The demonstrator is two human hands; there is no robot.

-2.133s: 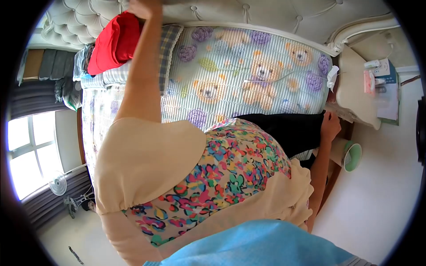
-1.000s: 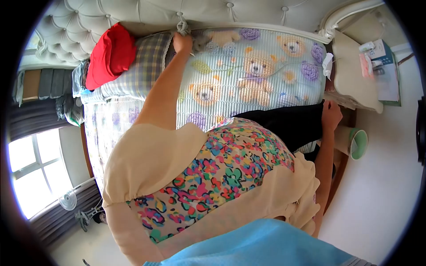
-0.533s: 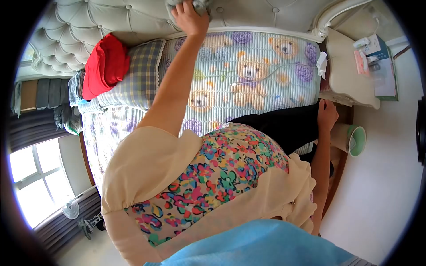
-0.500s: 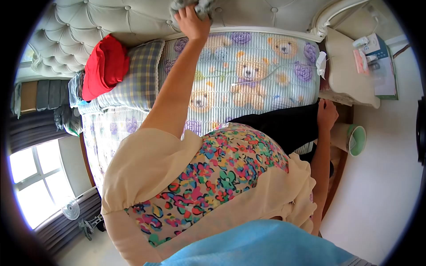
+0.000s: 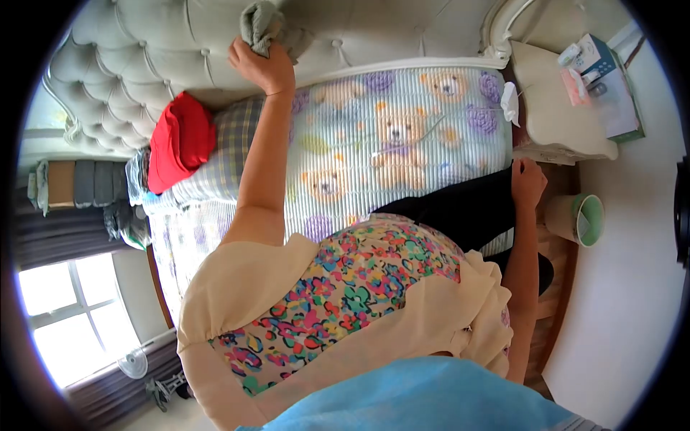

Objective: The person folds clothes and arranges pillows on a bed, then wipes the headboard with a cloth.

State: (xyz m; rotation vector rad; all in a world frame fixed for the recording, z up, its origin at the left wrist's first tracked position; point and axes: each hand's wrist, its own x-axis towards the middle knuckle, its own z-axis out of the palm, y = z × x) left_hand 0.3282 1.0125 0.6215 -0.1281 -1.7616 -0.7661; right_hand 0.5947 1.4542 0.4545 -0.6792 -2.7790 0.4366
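Observation:
A crumpled grey cloth (image 5: 259,27) is gripped in my left hand (image 5: 264,70), pressed against the tufted headboard (image 5: 374,32) at the top left. Low on the right, my right hand (image 5: 528,184) has its fingers curled at the bed's edge, beside my black-trousered leg (image 5: 460,208); whether anything is inside those fingers is hidden. Between the two arms lies the quilted bed cover (image 5: 345,129) with teddy bears and purple flowers, and a thin white cable runs across it.
Red fabric (image 5: 180,140) lies on a plaid pillow (image 5: 233,136) at the left. A cream bedside table (image 5: 550,108) stands at the right, holding a blue box (image 5: 596,56) and small items. Below it is a green-lined bin (image 5: 577,220). A fan (image 5: 134,363) stands near the window.
My left hand has risen from the pillow area to the headboard with the grey cloth, then shifted left along it. My right hand has stayed at the bed's edge. The view has tilted slightly.

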